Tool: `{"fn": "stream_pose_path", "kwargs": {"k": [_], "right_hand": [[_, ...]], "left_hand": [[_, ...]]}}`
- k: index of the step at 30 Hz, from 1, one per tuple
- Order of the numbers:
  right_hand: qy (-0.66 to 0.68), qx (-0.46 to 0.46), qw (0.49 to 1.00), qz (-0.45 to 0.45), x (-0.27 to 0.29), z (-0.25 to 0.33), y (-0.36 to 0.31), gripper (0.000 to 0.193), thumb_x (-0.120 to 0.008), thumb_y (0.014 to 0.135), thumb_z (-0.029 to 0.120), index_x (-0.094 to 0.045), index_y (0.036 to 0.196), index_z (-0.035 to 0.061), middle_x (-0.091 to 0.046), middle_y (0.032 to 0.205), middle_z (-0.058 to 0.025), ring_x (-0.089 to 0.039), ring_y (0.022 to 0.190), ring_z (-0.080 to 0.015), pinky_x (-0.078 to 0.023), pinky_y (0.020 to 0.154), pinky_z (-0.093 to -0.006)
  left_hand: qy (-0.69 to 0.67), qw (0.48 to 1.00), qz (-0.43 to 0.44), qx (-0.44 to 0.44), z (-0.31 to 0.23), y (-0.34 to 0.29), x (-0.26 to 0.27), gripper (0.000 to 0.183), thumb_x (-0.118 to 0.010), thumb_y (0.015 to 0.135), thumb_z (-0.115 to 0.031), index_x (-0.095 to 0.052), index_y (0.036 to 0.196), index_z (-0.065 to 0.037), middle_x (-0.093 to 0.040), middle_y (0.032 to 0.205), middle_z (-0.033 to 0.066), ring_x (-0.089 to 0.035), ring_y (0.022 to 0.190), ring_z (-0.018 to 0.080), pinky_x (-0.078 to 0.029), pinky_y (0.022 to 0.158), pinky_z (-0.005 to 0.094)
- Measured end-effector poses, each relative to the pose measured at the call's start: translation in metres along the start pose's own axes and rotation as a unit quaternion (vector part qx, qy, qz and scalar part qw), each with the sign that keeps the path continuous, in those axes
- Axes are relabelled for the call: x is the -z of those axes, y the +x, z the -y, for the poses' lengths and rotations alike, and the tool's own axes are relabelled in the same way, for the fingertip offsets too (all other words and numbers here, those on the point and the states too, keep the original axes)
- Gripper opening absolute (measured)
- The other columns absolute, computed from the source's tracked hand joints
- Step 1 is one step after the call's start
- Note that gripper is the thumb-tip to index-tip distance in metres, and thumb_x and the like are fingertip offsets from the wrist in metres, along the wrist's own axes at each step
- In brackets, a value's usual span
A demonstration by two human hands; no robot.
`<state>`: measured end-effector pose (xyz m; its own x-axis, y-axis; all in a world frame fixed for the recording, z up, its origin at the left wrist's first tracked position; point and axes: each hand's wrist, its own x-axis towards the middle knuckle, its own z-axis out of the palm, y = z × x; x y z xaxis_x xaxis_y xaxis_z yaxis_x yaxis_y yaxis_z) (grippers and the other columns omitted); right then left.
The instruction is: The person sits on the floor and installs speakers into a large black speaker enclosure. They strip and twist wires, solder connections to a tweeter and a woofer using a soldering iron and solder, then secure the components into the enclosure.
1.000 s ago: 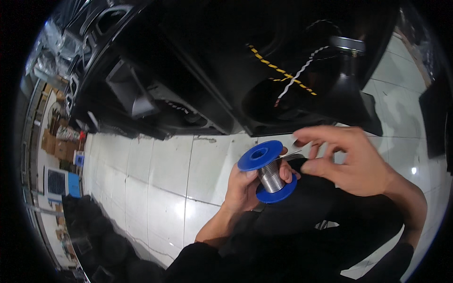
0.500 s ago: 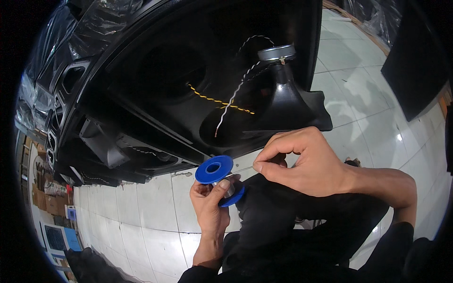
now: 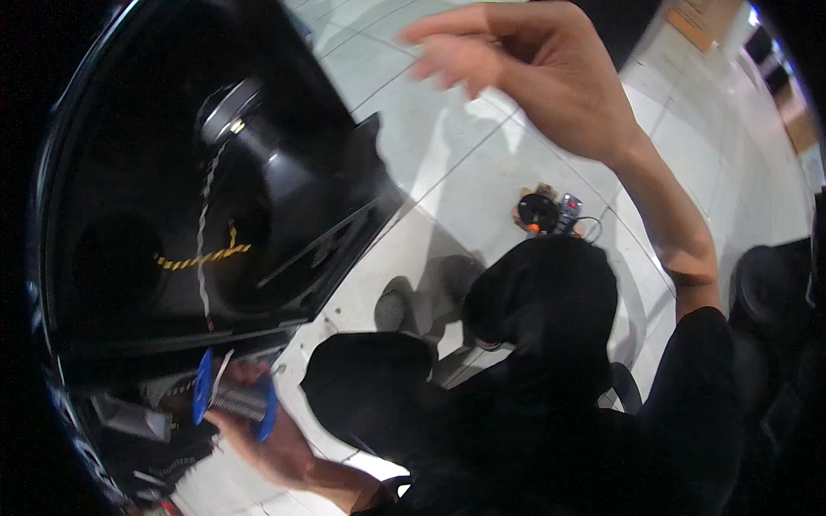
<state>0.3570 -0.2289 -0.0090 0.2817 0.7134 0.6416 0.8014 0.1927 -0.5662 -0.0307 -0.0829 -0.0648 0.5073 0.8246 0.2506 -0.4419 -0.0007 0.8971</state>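
At the lower left, my left hand (image 3: 280,447) grips a blue spool (image 3: 274,413) wound with silvery wire that looks like solder. A short loose end of it sticks up between the flanges. My right hand (image 3: 533,73) is raised at the top, over the floor; its fingers are stretched out and blurred, with nothing visible in them. Beyond the spool lies a large black cabinet (image 3: 95,172). In it sits a black horn (image 3: 292,172) with a silver round driver (image 3: 232,112). A twisted white cable (image 3: 202,245) and a yellow-black cable (image 3: 202,259) hang there.
On the tiled floor (image 3: 447,163) stand a round black item (image 3: 538,211) and a small device (image 3: 569,206) with a red light and a cord. My black-clad knees (image 3: 542,292) are bent below them. A cardboard box (image 3: 701,21) is at the top right.
The view has swung to the right. My right hand has moved away from the spool, up and out, and its fingers have opened from a pinch. The spool stays in my left hand, now tipped sideways.
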Motion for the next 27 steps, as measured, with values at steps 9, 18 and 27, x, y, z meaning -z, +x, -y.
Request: {"fn": "stream_pose_path", "kwargs": {"k": [9,18,27], "right_hand": [[-0.428,-0.188,0.871,0.151,0.042,-0.171,-0.298,0.018,-0.062,0.09,0.013,-0.066,0.105,0.0048,-0.066,0.081,-0.0121,-0.065,0.077,-0.0297,-0.052,0.068,-0.0417],[-0.299,-0.389,0.87,0.047,-0.002,-0.133,-0.401,0.024,-0.065,0.089,0.018,-0.065,0.11,0.0059,-0.069,0.087,-0.0118,-0.065,0.069,-0.0321,-0.051,0.06,-0.0438],[-0.435,-0.125,0.848,0.275,-0.107,-0.144,-0.369,0.045,-0.059,0.087,0.014,-0.054,0.131,0.0051,-0.059,0.075,-0.0028,-0.063,0.069,-0.0195,-0.048,0.06,-0.0339]], "left_hand": [[0.104,0.982,-0.15,-0.053,-0.032,0.041,-0.012,0.058,-0.044,0.105,-0.043,-0.042,0.144,-0.001,-0.053,0.135,0.0195,-0.052,0.121,0.0313,-0.038,0.112,0.0502],[0.065,0.996,-0.063,0.001,-0.05,0.062,-0.011,0.047,-0.05,0.104,-0.036,-0.05,0.135,-0.001,-0.06,0.122,0.0179,-0.059,0.109,0.0319,-0.044,0.104,0.0497],[0.245,0.968,-0.054,-0.015,-0.052,0.091,-0.01,0.056,-0.045,0.105,-0.043,-0.046,0.14,0.001,-0.058,0.131,0.0177,-0.059,0.119,0.0277,-0.041,0.112,0.0422]]}}
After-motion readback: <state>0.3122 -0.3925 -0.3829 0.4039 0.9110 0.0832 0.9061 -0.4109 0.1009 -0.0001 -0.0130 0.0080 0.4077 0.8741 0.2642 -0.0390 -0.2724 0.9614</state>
